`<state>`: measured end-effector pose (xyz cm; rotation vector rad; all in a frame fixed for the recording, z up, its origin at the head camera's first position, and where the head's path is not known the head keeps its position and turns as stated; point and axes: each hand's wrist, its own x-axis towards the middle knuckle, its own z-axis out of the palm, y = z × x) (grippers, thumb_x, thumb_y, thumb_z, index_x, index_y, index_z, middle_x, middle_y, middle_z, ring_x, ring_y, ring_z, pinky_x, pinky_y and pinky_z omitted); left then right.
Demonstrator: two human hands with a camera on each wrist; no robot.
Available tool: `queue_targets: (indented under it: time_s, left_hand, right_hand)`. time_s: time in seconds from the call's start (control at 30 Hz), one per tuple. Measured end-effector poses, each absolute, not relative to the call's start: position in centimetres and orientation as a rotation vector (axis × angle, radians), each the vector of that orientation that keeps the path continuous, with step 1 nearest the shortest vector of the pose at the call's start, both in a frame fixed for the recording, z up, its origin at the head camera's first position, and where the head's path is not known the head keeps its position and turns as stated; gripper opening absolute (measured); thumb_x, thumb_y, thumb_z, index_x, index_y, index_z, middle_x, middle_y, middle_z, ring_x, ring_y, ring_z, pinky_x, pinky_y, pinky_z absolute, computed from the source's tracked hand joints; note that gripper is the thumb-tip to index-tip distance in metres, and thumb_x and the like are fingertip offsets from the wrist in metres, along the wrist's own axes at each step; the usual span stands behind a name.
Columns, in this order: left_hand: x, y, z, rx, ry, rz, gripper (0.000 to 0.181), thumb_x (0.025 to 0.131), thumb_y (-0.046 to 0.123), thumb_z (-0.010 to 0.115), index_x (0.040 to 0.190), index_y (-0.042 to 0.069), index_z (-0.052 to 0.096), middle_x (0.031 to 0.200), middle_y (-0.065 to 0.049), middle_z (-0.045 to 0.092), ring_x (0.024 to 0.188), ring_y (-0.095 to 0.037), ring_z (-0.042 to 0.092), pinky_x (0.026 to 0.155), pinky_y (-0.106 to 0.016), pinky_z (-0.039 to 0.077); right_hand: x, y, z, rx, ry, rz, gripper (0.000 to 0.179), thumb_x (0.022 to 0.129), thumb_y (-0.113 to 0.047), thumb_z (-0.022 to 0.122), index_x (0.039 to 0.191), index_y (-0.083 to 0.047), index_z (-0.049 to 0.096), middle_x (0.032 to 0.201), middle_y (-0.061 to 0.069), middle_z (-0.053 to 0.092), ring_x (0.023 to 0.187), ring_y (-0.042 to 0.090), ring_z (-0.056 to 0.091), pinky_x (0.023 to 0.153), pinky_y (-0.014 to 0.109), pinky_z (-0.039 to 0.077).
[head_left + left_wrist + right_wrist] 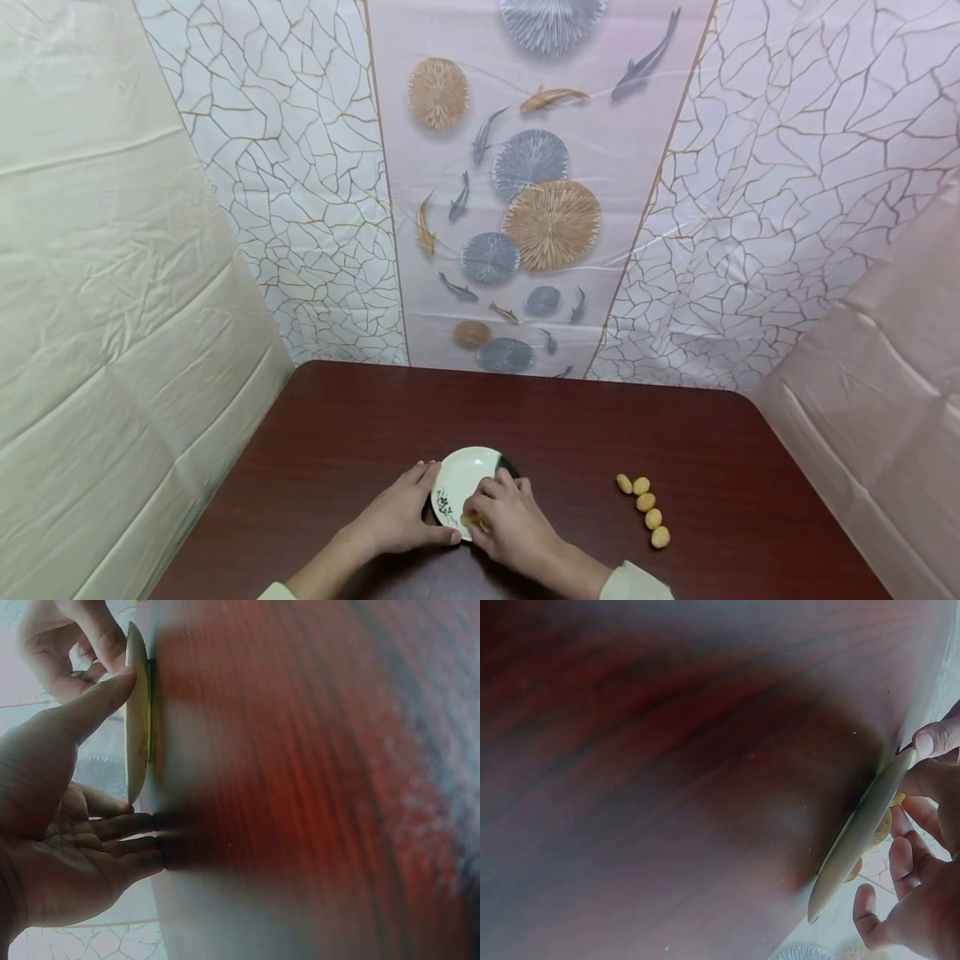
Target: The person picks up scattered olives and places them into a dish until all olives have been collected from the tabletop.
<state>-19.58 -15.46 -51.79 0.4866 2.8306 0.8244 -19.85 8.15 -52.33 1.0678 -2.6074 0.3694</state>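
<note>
A round white plate (459, 477) with a dark edge section and a small dark floral print lies on the table. My left hand (399, 510) steadies it from the left, thumb on the near rim and straight, spread fingers at the far left rim. Over the plate's near right part is my right hand (513, 518), its bent fingers pinching a small yellow-brown oval piece (476, 520), partly hidden. In the right wrist view, more yellow-brown rounded pieces (881, 829) show behind the plate's rim (859, 838); the rim hides how many there are.
Several yellow oval pieces (646, 502) lie in a bent row on the dark red-brown table (360, 417), right of the plate. A patterned cloth (322, 250) hangs behind the table's far edge. Plain pale cloths hang along both sides.
</note>
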Motion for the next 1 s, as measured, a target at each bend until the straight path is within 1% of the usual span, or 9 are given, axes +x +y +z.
queue_targets:
  time_s: [0.37, 0.73, 1.0]
  left_hand:
    - [-19.5, -15.3, -51.6, 0.487, 2.832, 0.825, 0.122, 0.083, 0.063, 0.091, 0.169, -0.005, 0.037, 0.172, -0.033, 0.04, 0.16, -0.051, 0.042, 0.12, -0.07, 0.046]
    - [-19.5, -15.3, -51.5, 0.49, 2.83, 0.829, 0.123, 0.083, 0.063, 0.091, 0.169, -0.006, 0.037, 0.172, -0.034, 0.04, 0.16, -0.052, 0.042, 0.12, -0.071, 0.046]
    - [-19.5, -15.3, -51.4, 0.496, 2.827, 0.828, 0.123, 0.082, 0.062, 0.092, 0.168, -0.006, 0.037, 0.171, -0.033, 0.042, 0.16, -0.052, 0.041, 0.12, -0.071, 0.046]
  right_hand:
    - [-19.8, 8.2, -52.3, 1.059, -2.605, 0.37, 0.012, 0.091, -0.025, 0.09, 0.099, -0.026, 0.081, 0.098, -0.014, 0.069, 0.093, 0.007, 0.045, 0.083, 0.035, 0.04]
    - [-19.6, 8.6, -51.5, 1.036, -2.597, 0.41, 0.016, 0.091, -0.027, 0.09, 0.104, -0.024, 0.082, 0.103, -0.012, 0.069, 0.098, 0.009, 0.049, 0.083, 0.035, 0.04]
    - [-19.4, 9.5, -51.1, 1.017, -2.613, 0.47, 0.018, 0.091, -0.029, 0.09, 0.106, -0.024, 0.083, 0.108, -0.013, 0.071, 0.098, 0.007, 0.049, 0.085, 0.037, 0.042]
